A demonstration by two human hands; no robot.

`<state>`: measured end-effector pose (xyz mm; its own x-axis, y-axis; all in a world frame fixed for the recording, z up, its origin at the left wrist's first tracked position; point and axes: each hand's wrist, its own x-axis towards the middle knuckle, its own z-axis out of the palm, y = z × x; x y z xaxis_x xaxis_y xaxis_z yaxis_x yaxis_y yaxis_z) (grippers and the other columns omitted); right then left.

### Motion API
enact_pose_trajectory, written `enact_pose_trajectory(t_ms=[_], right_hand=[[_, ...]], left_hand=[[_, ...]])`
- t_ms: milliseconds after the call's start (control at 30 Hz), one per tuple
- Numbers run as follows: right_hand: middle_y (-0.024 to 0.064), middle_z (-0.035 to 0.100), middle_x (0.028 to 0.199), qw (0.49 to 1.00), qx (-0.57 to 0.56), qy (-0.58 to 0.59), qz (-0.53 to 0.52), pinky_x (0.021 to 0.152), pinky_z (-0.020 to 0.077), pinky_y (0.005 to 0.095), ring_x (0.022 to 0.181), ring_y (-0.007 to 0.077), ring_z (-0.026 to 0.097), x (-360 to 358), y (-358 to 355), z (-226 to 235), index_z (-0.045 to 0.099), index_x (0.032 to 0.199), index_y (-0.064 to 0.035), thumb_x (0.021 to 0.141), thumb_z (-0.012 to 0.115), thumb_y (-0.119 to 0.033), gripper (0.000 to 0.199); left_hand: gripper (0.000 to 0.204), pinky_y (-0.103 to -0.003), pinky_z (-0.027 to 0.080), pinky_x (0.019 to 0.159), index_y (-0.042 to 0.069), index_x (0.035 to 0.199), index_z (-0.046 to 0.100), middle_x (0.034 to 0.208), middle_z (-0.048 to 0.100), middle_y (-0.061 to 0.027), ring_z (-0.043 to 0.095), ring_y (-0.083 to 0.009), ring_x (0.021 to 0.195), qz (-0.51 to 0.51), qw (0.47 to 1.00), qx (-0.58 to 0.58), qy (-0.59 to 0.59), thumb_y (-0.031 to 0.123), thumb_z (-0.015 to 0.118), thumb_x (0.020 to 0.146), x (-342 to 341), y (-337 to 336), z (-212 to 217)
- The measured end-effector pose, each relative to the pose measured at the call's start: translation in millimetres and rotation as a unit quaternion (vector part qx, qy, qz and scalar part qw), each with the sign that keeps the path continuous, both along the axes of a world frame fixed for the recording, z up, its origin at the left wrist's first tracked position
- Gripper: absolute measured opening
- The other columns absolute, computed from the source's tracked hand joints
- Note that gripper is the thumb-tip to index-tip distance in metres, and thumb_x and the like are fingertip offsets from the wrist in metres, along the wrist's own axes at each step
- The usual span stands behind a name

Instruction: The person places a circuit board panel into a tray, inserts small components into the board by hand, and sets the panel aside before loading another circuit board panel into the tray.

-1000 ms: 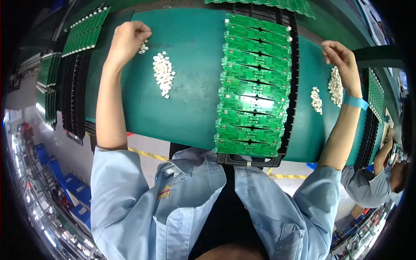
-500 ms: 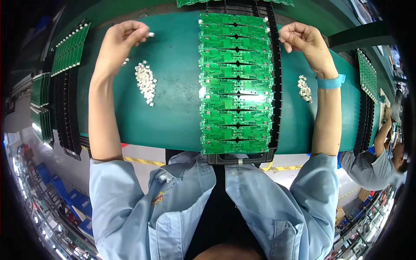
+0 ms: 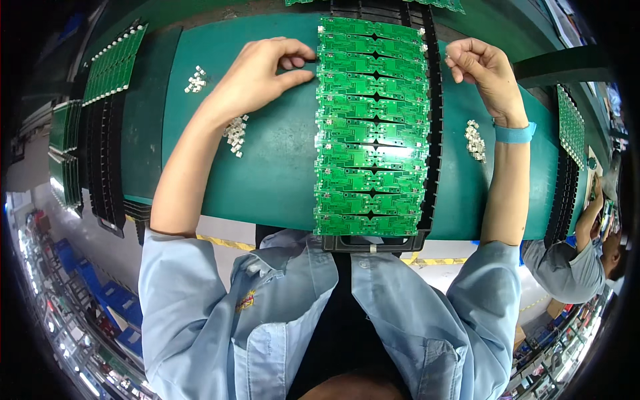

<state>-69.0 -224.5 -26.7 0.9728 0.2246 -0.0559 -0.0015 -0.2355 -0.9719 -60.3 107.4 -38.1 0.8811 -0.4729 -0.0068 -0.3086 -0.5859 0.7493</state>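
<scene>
stacks of green circuit boards in black trays (image 3: 110,63) sit at the far left edge of your teal work mat (image 3: 280,167). next comes a small heap of white plastic parts (image 3: 236,130), just beside your left wrist. your left hand (image 3: 261,77) is curled, its fingertips (image 3: 308,60) pinching at the left edge of the long panel of green circuit boards (image 3: 370,127), which lies in a black tray in the middle of the mat. your right hand (image 3: 481,67) is loosely clenched just beside the panel's top right corner; whether it holds anything cannot be told. another heap of small white parts (image 3: 475,140) lies near your right wrist with its blue wristband (image 3: 515,133).
</scene>
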Motion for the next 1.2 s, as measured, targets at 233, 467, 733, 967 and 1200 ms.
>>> enact_pose_trajectory(t_ms=[233,467,733,967,1200], right_hand=[[0.0077,0.062,0.077,0.999,0.039,0.008,-0.017,0.051,0.0404,0.0126,0.059,0.0082,0.055,1,-2,-1,0.062,0.092,0.0031,0.084,0.063,-0.010,0.016],[0.0083,0.062,0.078,0.999,0.042,0.021,-0.018,0.051,0.0400,0.0122,0.059,0.0080,0.055,3,-3,-1,0.062,0.093,0.0040,0.084,0.062,-0.010,0.017],[0.0078,0.062,0.077,0.999,0.027,0.030,-0.034,0.050,0.0383,0.0115,0.061,0.0077,0.056,2,-9,-3,0.061,0.094,0.0046,0.085,0.061,-0.009,0.016],[0.0066,0.062,0.077,0.998,0.034,0.036,-0.048,0.050,0.0379,0.0110,0.060,0.0067,0.055,3,-19,-7,0.062,0.094,0.0047,0.085,0.061,-0.009,0.016],[0.0057,0.061,0.073,0.997,-0.058,0.030,-0.043,0.052,0.0413,0.0148,0.059,0.0082,0.056,4,-30,-14,0.062,0.089,0.0044,0.084,0.061,-0.008,0.013]], left_hand=[[0.015,-0.031,0.044,0.064,-0.003,0.084,0.063,0.077,0.060,-0.0085,0.054,-0.0198,0.066,-0.034,0.995,-0.002,-0.094,0.003,0.063,0.071,-3,-12,-12],[0.014,-0.033,0.044,0.065,-0.002,0.082,0.063,0.077,0.060,-0.0087,0.054,-0.0222,0.066,-0.049,0.992,0.023,-0.113,0.003,0.065,0.069,-2,-10,-17],[0.006,-0.024,0.045,0.061,-0.001,0.079,0.063,0.079,0.063,-0.0074,0.056,-0.0122,0.066,-0.008,0.999,-0.047,-0.013,0.001,0.063,0.074,-2,5,-9],[0.008,-0.017,0.046,0.061,-0.003,0.086,0.065,0.082,0.064,-0.0093,0.056,-0.0074,0.066,0.013,0.956,-0.238,0.172,0.003,0.062,0.080,2,17,-8],[0.018,-0.017,0.048,0.066,-0.004,0.097,0.063,0.080,0.063,-0.0096,0.057,-0.0095,0.068,-0.021,0.888,-0.355,0.293,0.005,0.062,0.082,8,22,-13]])
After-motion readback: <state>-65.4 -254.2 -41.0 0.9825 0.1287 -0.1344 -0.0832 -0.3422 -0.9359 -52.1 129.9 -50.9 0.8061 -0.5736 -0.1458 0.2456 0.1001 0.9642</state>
